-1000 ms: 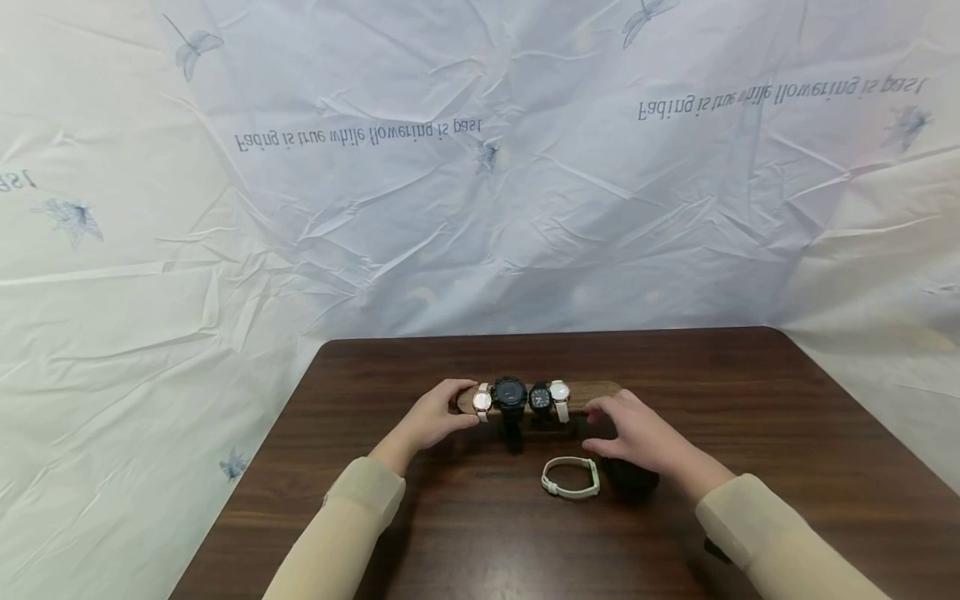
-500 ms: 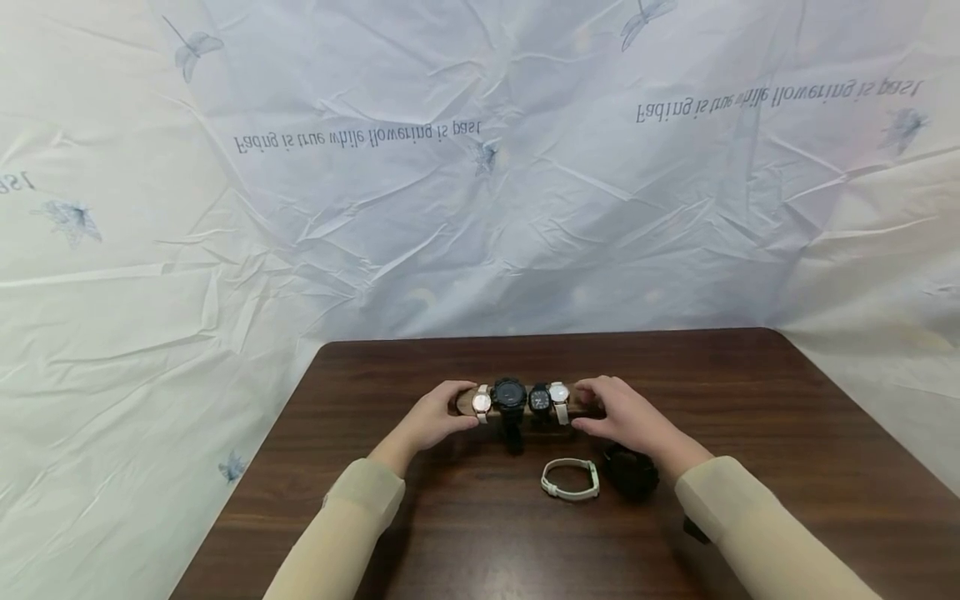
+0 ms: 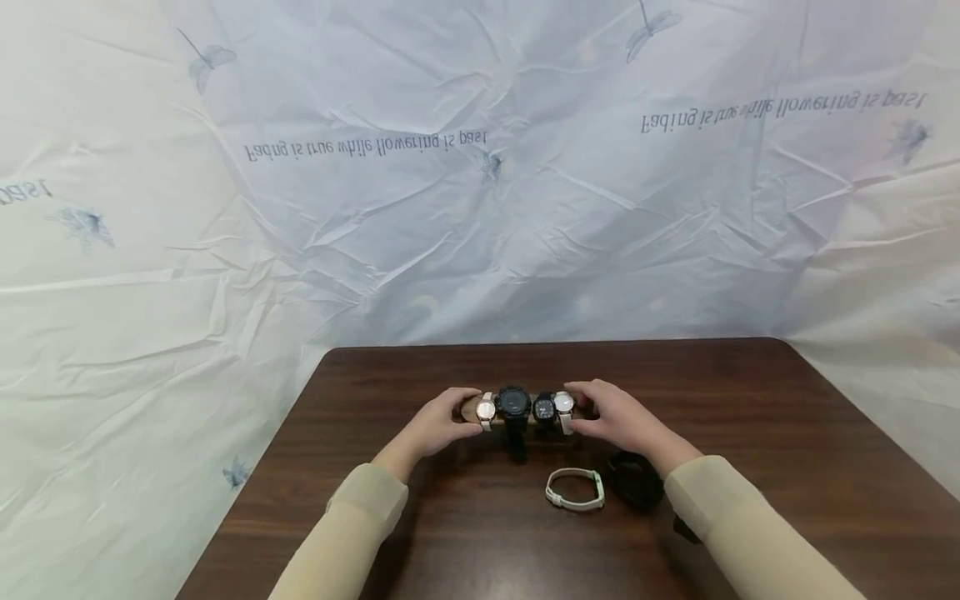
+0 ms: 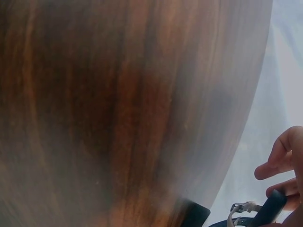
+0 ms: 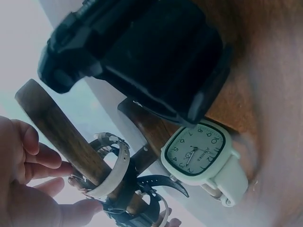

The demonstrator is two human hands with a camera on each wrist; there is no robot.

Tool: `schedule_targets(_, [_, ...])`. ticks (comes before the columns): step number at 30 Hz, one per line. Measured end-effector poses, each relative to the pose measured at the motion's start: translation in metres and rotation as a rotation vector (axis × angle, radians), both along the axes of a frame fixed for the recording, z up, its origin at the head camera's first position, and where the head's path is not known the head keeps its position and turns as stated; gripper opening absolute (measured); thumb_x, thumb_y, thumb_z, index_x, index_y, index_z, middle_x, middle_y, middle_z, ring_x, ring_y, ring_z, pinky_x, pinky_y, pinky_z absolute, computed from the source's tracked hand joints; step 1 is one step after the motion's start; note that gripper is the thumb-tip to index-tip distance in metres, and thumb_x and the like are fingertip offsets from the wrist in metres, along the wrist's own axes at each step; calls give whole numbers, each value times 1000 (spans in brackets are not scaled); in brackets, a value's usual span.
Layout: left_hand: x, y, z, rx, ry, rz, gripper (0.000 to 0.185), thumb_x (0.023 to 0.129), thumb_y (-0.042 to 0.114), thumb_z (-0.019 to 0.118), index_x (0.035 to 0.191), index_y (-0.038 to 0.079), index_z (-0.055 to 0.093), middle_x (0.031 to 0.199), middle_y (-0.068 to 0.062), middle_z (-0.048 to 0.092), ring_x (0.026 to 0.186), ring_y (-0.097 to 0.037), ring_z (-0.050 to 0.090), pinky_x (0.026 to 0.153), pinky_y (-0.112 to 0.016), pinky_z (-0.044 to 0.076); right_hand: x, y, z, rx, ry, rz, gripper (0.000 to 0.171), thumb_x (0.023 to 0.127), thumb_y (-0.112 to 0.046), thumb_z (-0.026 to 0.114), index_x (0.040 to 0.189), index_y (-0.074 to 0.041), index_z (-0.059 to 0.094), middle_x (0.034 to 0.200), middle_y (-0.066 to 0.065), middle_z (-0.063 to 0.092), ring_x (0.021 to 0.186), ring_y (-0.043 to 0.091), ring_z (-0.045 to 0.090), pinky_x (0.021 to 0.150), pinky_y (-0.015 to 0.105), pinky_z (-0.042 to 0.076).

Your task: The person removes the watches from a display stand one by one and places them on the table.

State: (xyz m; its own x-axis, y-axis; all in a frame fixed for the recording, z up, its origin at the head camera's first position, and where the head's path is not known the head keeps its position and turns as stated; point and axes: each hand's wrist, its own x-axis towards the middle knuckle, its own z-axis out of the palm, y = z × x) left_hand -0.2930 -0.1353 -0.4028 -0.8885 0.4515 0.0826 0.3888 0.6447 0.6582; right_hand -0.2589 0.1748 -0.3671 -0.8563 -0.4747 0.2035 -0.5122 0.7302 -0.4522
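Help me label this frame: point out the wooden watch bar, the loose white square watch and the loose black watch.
wooden watch bar (image 5: 57,127), right wrist view, bare wood near its end.
white square watch (image 5: 195,150), right wrist view, middle of the dial.
black watch (image 3: 636,481), head view, middle of its body.

Head view looking down, wrist views close, all sharing watch stand (image 3: 525,414)
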Motion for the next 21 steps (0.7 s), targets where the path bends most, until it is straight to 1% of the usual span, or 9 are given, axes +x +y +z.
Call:
schedule_targets(4, [0,1,1,-4,12,-9,58,75,41,64,127,25,42,120,3,43,97,-10,47,77,-32,40,-2,-2,-2,-8,-23,-21,55,78,-32,64,124,-8,47,85,-4,46,70,13,42,59,30,35])
schedule_targets(11, [-1,2,3,-11,-2,-5,59,76,39,64,128,25,41,122,4,42,98,-10,46,77,-32,39,-5,-6,3,-4,-61,-47,57,77,-35,65,124,-8,47,83,-4,46,68,12,42,58,31,35])
schedule_targets(16, [-1,2,4,-18,-9,-4,59,76,39,64,128,25,40,122,4,42,97,-10,46,76,-31,40,-8,-9,4,12,-69,-47,54,77,-32,65,123,-8,48,81,-4,45,69,13,41,58,30,35])
schedule_targets(21, [-1,1,4,-16,14,-15,58,76,39,64,128,22,42,121,3,43,97,-10,46,77,-32,39,-9,-12,3,25,-71,-56,47,78,-29,65,119,-9,52,80,-3,44,68,13,40,57,30,34])
